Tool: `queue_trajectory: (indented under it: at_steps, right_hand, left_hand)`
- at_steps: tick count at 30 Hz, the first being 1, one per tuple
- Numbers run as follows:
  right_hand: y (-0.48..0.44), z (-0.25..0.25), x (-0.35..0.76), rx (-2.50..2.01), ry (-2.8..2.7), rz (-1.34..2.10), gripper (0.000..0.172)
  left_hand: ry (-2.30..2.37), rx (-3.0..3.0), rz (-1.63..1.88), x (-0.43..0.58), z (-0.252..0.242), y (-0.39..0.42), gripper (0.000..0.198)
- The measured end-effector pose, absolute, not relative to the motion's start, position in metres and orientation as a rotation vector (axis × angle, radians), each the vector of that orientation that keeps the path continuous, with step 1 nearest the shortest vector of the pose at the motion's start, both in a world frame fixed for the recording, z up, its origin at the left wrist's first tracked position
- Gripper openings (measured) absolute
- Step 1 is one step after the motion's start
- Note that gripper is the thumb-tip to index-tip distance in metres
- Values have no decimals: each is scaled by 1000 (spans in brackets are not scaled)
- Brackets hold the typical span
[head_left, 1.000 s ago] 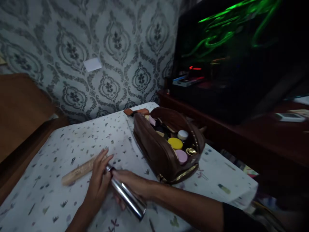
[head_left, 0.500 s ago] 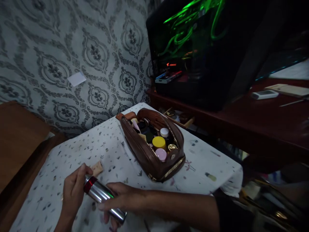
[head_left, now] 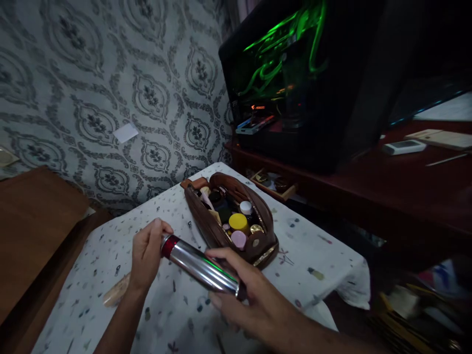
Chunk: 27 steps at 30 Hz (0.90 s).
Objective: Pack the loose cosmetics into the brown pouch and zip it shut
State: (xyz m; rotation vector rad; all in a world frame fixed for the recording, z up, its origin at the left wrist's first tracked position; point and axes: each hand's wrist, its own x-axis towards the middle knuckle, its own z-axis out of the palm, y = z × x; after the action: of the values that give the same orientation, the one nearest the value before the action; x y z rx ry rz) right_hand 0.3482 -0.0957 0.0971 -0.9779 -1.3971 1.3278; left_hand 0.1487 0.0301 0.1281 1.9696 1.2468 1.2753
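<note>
Silver cylinder (head_left: 199, 264) near open brown bag (head_left: 206, 223), yellow lid (head_left: 239, 222) and pink lid (head_left: 238, 239) inside

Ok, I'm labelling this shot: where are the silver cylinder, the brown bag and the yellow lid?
Silver cylinder (head_left: 197, 263): head view, middle of its side.
Brown bag (head_left: 205, 223): head view, near outer wall.
Yellow lid (head_left: 238, 222): head view, top face.

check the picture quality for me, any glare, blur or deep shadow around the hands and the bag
Head view: dim overall, with a green glow inside the dark case; head view: pale glare and a green streak run along the silver cylinder; head view: the right hand looks slightly soft; head view: shadow inside the brown bag makes some contents hard to tell.
</note>
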Motion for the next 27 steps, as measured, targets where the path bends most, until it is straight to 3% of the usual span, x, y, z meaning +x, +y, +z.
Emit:
queue_trajectory:
  at_steps: [6,13,19,27]
  right_hand:
    - [-112,77,383,-1147,-1523,898,66]
    - [-84,102,412,-1145,-1415,621,53]
    - [-40,111,435,-1217,-1549,34,38]
    - [-8,89,431,-1240,-1774,-497,42]
  left_hand:
    - [975,2130,1239,200,151,45,46]
    - [814,2243,1110,252,161,95,38]
    - [881,2371,849,272,159,150,22]
    - [812,2491,576,273,157,181,24]
